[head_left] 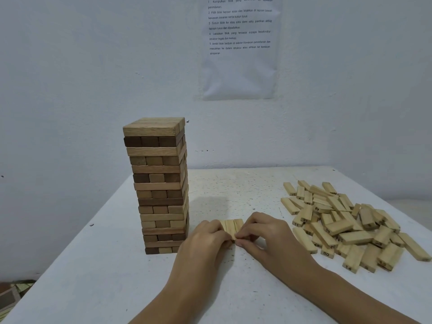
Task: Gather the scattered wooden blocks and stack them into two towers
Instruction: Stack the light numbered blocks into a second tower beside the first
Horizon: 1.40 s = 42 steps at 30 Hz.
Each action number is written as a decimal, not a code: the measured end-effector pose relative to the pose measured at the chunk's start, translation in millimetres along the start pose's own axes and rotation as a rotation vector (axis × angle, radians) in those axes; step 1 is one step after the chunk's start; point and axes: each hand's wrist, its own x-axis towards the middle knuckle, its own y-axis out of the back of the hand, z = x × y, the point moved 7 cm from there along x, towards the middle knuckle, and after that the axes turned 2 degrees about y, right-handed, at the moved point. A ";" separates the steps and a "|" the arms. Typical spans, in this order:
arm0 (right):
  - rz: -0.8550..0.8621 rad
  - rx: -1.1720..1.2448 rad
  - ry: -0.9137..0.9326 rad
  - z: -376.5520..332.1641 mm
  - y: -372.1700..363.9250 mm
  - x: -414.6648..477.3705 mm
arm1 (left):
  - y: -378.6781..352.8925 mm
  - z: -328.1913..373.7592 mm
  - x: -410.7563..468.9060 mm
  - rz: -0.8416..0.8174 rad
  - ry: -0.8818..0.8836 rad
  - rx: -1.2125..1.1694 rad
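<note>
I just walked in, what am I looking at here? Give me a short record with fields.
finished tower: upright on the table's left, dark and light blocks
being built: row of three blocks lying side by side, right of the tower
left hand: grips the row's left side
right hand: pinches the row's near end
loose pile: pale numbered blocks heaped on the right
table: white

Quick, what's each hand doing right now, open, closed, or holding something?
Left hand: fingers curled, gripping the row of pale rectangular wooden blocks on its left side.
Right hand: fingertips pinching the same row at its near end.
</note>
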 end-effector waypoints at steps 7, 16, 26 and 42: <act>-0.011 -0.054 -0.079 -3.7 17.1 -2.2 | 8.1 11.0 -0.3 0.063 -0.014 0.041; 0.160 -0.093 -0.292 17.9 114.4 1.3 | 1.8 55.5 12.6 -0.067 -0.062 0.017; 0.186 -0.056 -0.525 64.4 182.7 -65.8 | -58.2 116.9 67.6 -0.116 0.003 -0.253; -0.293 -0.391 -0.493 77.3 144.2 -68.2 | -114.2 117.0 87.7 -0.206 0.069 -0.333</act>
